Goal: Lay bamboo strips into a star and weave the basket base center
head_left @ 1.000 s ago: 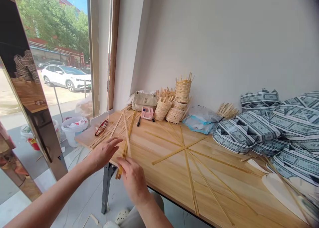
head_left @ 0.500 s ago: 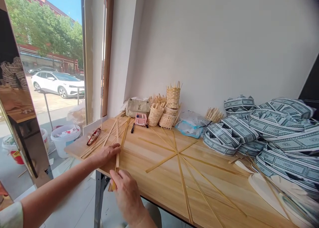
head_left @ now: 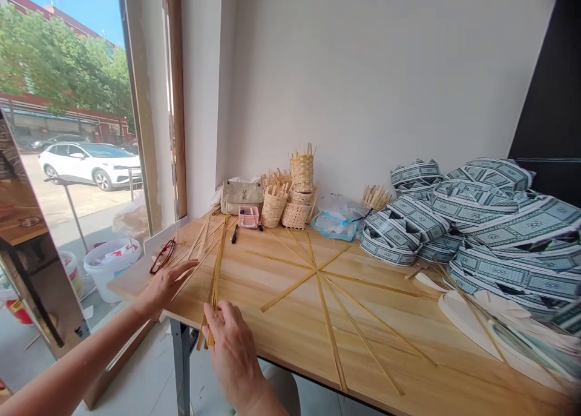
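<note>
My right hand [head_left: 233,349] is closed around the near end of a bundle of brown bamboo strips [head_left: 218,258] at the table's front edge. To its left, my left hand [head_left: 166,284] is spread low over several pale strips [head_left: 198,246], its fingers apart; whether it touches them is unclear. In the middle of the table, several long strips [head_left: 318,272] lie crossed like a star, touching neither hand.
The wooden table [head_left: 290,331] carries woven baskets [head_left: 301,172], a beige bag [head_left: 242,197], a pink box [head_left: 249,217], a black pen [head_left: 235,234], red glasses [head_left: 163,256] and a plastic bag [head_left: 338,216]. Patterned bands [head_left: 481,204] are piled right; a white bucket [head_left: 112,267] stands left.
My left hand has moved left, off the strips beside the bundle, and opened. The pale strips it was on now lie further left. My right hand stays at the bundle's near end. The view has shifted slightly.
</note>
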A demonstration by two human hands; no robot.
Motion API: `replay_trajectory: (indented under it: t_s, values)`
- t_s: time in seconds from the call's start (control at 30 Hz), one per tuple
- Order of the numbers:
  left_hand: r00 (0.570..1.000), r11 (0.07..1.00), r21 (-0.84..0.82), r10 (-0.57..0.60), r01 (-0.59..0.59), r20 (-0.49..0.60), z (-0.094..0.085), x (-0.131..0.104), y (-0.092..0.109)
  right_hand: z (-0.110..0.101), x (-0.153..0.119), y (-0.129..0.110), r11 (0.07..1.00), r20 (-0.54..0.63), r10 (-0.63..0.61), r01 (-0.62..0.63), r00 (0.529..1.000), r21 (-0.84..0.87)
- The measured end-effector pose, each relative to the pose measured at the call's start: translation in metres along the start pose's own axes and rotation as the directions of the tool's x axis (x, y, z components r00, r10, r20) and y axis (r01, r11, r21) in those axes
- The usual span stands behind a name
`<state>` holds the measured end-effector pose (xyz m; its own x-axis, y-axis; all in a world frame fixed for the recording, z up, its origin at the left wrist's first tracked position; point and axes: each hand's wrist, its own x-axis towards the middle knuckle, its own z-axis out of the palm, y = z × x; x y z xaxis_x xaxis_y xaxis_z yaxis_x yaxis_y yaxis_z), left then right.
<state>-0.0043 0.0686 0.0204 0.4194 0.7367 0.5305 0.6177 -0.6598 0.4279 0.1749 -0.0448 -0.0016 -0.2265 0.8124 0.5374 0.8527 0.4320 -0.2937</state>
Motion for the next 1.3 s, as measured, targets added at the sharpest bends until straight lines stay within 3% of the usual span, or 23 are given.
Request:
replay_trajectory:
  t_s: [0.07,0.13,0.23,0.3,0.37,0.43,0.5,0.53,0.6,0.7,0.8,0.9,1.0,1.3]
  values:
    - [0.985,0.978,-0.159,-0.149,0.134,-0.088,-0.003,0.001,0.000,-0.001,0.000,-0.001,1.000,-0.005,0.000,0.000,1.000,0.013]
    - [0.942,0.900,-0.377,-0.294,0.217,-0.160,-0.008,0.002,0.001,0.000,-0.001,-0.001,1.000,-0.014,0.001,-0.001,1.000,0.012]
    - [0.863,0.743,-0.636,-0.445,0.208,-0.238,-0.018,0.004,0.009,0.001,-0.001,0.000,1.000,-0.015,0.001,0.000,1.000,0.008]
    - [0.837,0.695,-0.698,-0.477,0.171,-0.269,-0.026,0.002,0.016,0.002,-0.001,0.000,1.000,-0.008,-0.002,0.002,1.000,0.008]
    - [0.869,0.752,-0.637,-0.419,0.170,-0.264,-0.029,-0.003,0.019,0.003,-0.001,0.000,1.000,-0.002,-0.004,0.004,1.000,0.000]
    - [0.946,0.896,-0.415,-0.257,0.156,-0.200,-0.028,-0.010,0.016,0.003,-0.001,0.001,1.000,0.005,-0.002,0.002,1.000,-0.013]
    - [0.996,0.992,-0.123,-0.051,0.041,-0.078,-0.022,-0.018,0.007,0.004,0.000,0.000,1.000,0.016,-0.002,0.002,1.000,-0.029]
    - [0.999,0.999,-0.006,0.034,-0.034,-0.015,-0.018,-0.022,0.001,0.004,0.000,0.000,0.999,0.024,-0.003,0.004,1.000,-0.037]
    - [0.985,0.979,0.134,0.143,-0.155,0.096,-0.010,-0.027,-0.009,0.005,0.000,0.001,0.999,0.033,-0.008,0.010,0.999,-0.050]
    - [0.970,0.958,0.208,0.158,-0.196,0.187,-0.002,-0.027,-0.009,0.004,0.002,0.001,0.998,0.022,-0.022,0.023,1.000,-0.061]
    - [0.956,0.951,0.210,0.177,-0.228,0.236,0.003,-0.017,0.010,-0.001,0.006,0.000,0.996,0.010,-0.031,0.032,0.999,-0.078]
    - [0.884,0.910,0.158,0.310,-0.382,0.351,0.009,-0.005,0.031,-0.011,0.013,-0.001,0.992,0.013,-0.024,0.026,1.000,-0.121]
    - [0.847,0.869,0.150,0.397,-0.471,0.354,0.018,0.002,0.037,-0.018,0.021,-0.002,0.991,-0.026,-0.036,0.032,0.999,-0.129]
    - [0.842,0.895,0.215,0.252,-0.390,0.478,0.028,0.000,0.017,-0.001,0.014,-0.012,0.979,-0.067,-0.190,0.184,0.980,-0.087]
